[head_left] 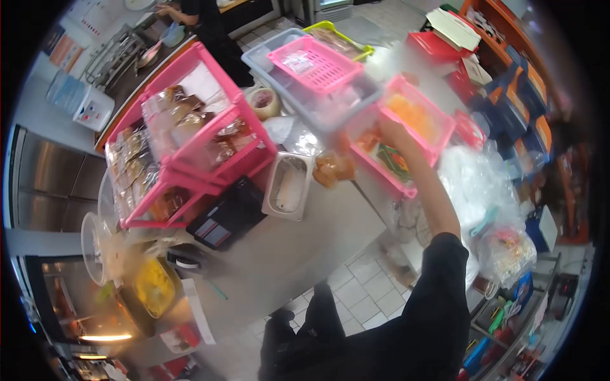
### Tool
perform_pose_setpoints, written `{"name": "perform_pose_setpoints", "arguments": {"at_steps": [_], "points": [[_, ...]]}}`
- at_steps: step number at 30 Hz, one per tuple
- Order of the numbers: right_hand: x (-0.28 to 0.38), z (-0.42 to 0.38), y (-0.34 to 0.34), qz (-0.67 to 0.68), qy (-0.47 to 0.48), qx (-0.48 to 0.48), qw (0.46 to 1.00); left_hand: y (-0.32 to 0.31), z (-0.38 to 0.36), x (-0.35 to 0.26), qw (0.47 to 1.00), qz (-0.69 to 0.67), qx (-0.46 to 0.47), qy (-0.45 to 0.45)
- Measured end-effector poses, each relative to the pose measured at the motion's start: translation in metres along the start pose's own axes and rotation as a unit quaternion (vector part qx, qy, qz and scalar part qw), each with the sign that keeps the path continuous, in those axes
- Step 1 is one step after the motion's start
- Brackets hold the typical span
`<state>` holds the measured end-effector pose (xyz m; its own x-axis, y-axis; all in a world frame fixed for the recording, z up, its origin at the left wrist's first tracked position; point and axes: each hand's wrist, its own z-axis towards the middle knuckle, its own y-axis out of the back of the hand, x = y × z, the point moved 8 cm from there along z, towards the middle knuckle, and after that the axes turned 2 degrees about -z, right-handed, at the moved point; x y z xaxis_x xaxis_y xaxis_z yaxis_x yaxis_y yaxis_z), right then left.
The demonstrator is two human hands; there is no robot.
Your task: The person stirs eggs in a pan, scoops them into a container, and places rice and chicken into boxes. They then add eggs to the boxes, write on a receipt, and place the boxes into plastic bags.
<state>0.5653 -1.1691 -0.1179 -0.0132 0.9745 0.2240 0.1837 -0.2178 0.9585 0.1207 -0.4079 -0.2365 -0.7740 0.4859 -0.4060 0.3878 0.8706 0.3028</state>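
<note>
My right hand reaches over a pink basket on the far right side of the work area, at the end of my outstretched arm. Blurring hides its fingers, so I cannot make out whether they grip anything. Orange-coloured packets and a green-edged packet lie in the basket close to that hand. Behind it, another pink basket holds yellow-orange items. Clear bags with orange-brown contents rest on the table to the left. My left hand is out of view.
Stacked pink crates of wrapped packets stand left on the steel table, near a metal pan and a black scale-like device. A grey tub sits behind. Plastic bags crowd the right. Another person stands far left.
</note>
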Motion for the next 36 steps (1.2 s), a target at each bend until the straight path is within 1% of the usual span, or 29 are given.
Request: {"name": "perform_pose_setpoints", "arguments": {"at_steps": [1, 2, 3, 5, 6, 7, 8, 9, 10, 12, 14, 16, 17, 18, 20, 22, 23, 24, 25, 26, 27, 28, 29, 30, 31, 32, 34, 35, 36], "points": [[-0.002, 0.001, 0.000, -0.031, -0.001, -0.011, 0.999, 0.003, -0.002, 0.005, 1.000, -0.009, -0.005, 0.003], [0.005, -0.007, 0.010, -0.119, -0.020, 0.021, 0.993, 0.005, -0.006, 0.013, 1.000, -0.018, -0.009, 0.010], [0.016, -0.011, 0.025, -0.121, -0.015, 0.024, 0.992, 0.008, -0.007, 0.019, 0.999, -0.026, -0.011, 0.014], [0.021, -0.033, 0.066, 0.002, -0.105, -0.103, 0.989, 0.013, -0.015, 0.035, 0.999, -0.043, -0.016, 0.024], [0.035, -0.044, 0.078, 0.003, -0.105, -0.096, 0.990, 0.017, -0.021, 0.041, 0.998, -0.051, -0.019, 0.027], [0.042, -0.055, 0.103, 0.199, -0.116, -0.162, 0.960, 0.021, -0.025, 0.048, 0.997, -0.061, -0.023, 0.030], [0.047, -0.069, 0.127, 0.383, -0.122, -0.222, 0.888, 0.025, -0.027, 0.053, 0.997, -0.072, -0.026, 0.030], [0.065, -0.082, 0.145, 0.377, -0.123, -0.222, 0.891, 0.028, -0.029, 0.058, 0.996, -0.084, -0.030, 0.030], [0.093, -0.097, 0.169, 0.444, -0.054, -0.255, 0.857, 0.032, -0.028, 0.061, 0.995, -0.094, -0.031, 0.026], [0.140, -0.126, 0.208, 0.505, 0.022, -0.282, 0.815, 0.044, -0.029, 0.075, 0.992, -0.115, -0.039, 0.018], [0.180, -0.151, 0.220, 0.633, 0.012, -0.284, 0.720, 0.055, -0.033, 0.098, 0.988, -0.146, -0.052, 0.004], [0.229, -0.173, 0.216, 0.642, 0.038, -0.316, 0.698, 0.056, -0.044, 0.140, 0.979, -0.186, -0.076, -0.014], [0.271, -0.181, 0.206, 0.719, -0.031, -0.283, 0.634, 0.055, -0.055, 0.166, 0.974, -0.204, -0.097, -0.018], [0.318, -0.192, 0.182, 0.781, -0.113, -0.234, 0.568, 0.055, -0.068, 0.190, 0.968, -0.221, -0.119, -0.018], [0.420, -0.200, 0.135, 0.762, -0.034, -0.139, 0.631, 0.056, -0.087, 0.234, 0.953, -0.255, -0.165, -0.022], [0.484, -0.206, 0.008, 0.696, 0.013, 0.057, 0.715, 0.063, -0.103, 0.264, 0.938, -0.278, -0.206, -0.026], [0.550, -0.221, -0.019, 0.650, 0.016, 0.129, 0.748, 0.074, -0.106, 0.272, 0.934, -0.278, -0.223, -0.032], [0.617, -0.253, -0.042, 0.595, 0.012, 0.190, 0.781, 0.092, -0.113, 0.270, 0.936, -0.266, -0.230, -0.026], [0.675, -0.270, -0.068, 0.581, 0.035, 0.267, 0.768, 0.111, -0.119, 0.267, 0.937, -0.255, -0.237, -0.020], [0.719, -0.281, -0.099, 0.609, 0.046, 0.300, 0.733, 0.130, -0.119, 0.268, 0.932, -0.269, -0.240, -0.042], [0.762, -0.286, -0.117, 0.609, 0.052, 0.302, 0.732, 0.151, -0.116, 0.270, 0.928, -0.280, -0.237, -0.065], [0.806, -0.284, -0.118, 0.604, 0.096, 0.265, 0.746, 0.177, -0.114, 0.270, 0.928, -0.285, -0.229, -0.065], [0.846, -0.284, -0.114, 0.596, 0.137, 0.227, 0.758, 0.203, -0.117, 0.264, 0.940, -0.258, -0.207, -0.085], [0.879, -0.289, -0.095, 0.574, 0.188, 0.187, 0.774, 0.222, -0.123, 0.250, 0.949, -0.228, -0.187, -0.108], [0.913, -0.293, -0.079, 0.549, 0.234, 0.148, 0.788, 0.249, -0.130, 0.243, 0.949, -0.210, -0.197, -0.131], [0.934, -0.294, -0.081, 0.547, 0.224, 0.141, 0.794, 0.280, -0.136, 0.232, 0.947, -0.189, -0.208, -0.158], [0.961, -0.308, -0.065, 0.426, 0.312, -0.016, 0.849, 0.337, -0.160, 0.199, 0.925, -0.177, -0.246, -0.230], [0.956, -0.309, -0.074, 0.462, 0.265, -0.011, 0.846, 0.362, -0.170, 0.182, 0.927, -0.163, -0.256, -0.221], [0.951, -0.314, -0.083, 0.462, 0.243, -0.019, 0.853, 0.384, -0.179, 0.164, 0.928, -0.148, -0.266, -0.214]]}}
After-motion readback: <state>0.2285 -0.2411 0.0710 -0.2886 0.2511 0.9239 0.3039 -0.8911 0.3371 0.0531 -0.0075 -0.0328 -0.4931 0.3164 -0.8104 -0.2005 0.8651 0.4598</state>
